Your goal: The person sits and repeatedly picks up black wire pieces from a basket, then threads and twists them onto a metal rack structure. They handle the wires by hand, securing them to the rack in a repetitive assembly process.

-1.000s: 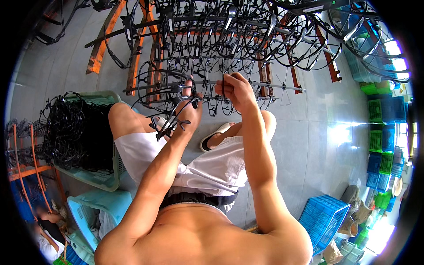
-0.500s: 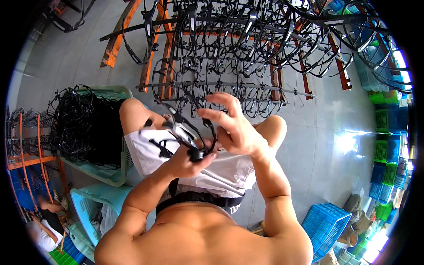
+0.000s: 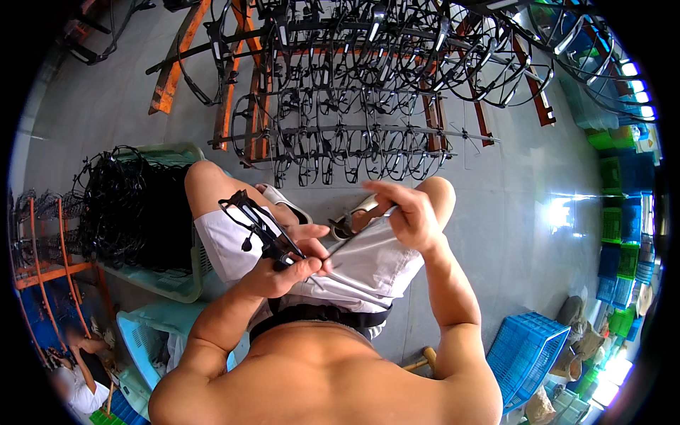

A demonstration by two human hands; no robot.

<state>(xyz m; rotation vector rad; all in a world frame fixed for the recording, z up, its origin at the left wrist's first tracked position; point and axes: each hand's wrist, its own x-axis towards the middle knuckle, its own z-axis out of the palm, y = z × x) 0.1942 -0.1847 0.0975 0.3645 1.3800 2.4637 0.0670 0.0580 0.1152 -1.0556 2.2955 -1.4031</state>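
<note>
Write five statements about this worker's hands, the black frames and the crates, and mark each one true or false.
1. The left hand grips a black eyeglass frame. True.
2. The right hand rests flat on the floor. False: it is raised over the lap, fingers pinching a thin metal tool.
3. Many black frames hang on the rack ahead of the person. True.
4. The blue crate stands at the person's left. False: it stands at the lower right.
5. The pale green bin at the left holds a heap of black frames. True.
</note>
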